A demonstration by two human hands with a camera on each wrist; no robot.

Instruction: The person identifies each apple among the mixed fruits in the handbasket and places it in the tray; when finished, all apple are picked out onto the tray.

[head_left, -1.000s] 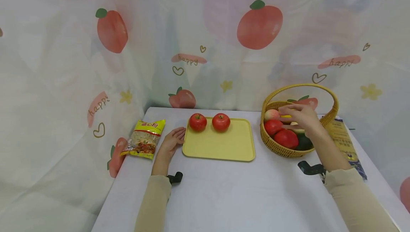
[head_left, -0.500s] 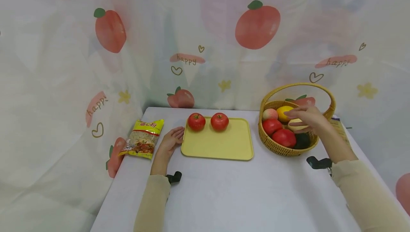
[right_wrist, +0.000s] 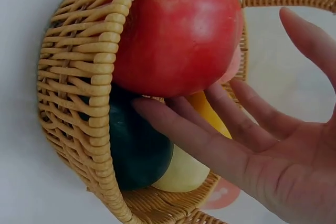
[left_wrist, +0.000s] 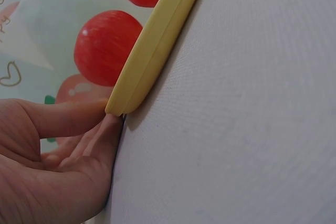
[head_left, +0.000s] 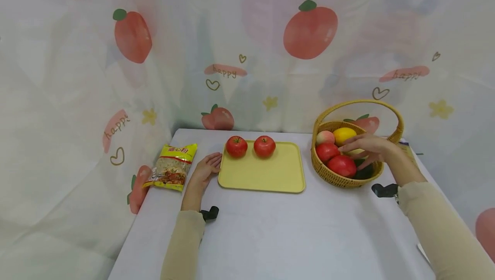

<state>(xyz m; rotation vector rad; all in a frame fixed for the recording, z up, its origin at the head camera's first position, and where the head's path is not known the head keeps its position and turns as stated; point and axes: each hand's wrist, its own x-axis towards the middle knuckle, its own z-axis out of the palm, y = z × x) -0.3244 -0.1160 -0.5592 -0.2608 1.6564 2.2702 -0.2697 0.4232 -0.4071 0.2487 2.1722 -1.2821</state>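
My left hand (head_left: pixel 206 170) is at the left edge of the yellow tray (head_left: pixel 263 176); in the left wrist view, thumb and fingertip meet at the tray's rim (left_wrist: pixel 149 56). Two red apples (head_left: pixel 236 147) stand near the tray's far edge. On the right, my right hand (head_left: pixel 367 146) reaches into the wicker basket (head_left: pixel 328 176). Its fingers (right_wrist: pixel 184 135) are spread and fairly straight, under and beside a large red fruit (right_wrist: pixel 181 35). A dark green fruit (right_wrist: pixel 139 140) lies just below them. Whether the fingertips press on the red fruit is unclear.
A yellow lemon-like fruit (head_left: pixel 344 135), a pinkish peach (head_left: pixel 325 137) and another red fruit (head_left: pixel 327 151) also lie in the basket. Its tall handle (head_left: pixel 359 101) arches overhead. A yellow food bag (head_left: pixel 172 168) lies left of the tray. Another package (head_left: pixel 409 154) is partly hidden behind my right arm.
My right hand first drew back to the right above the basket, then lowered with fingers spread beside the large red fruit. My left hand has stayed at the tray's edge.
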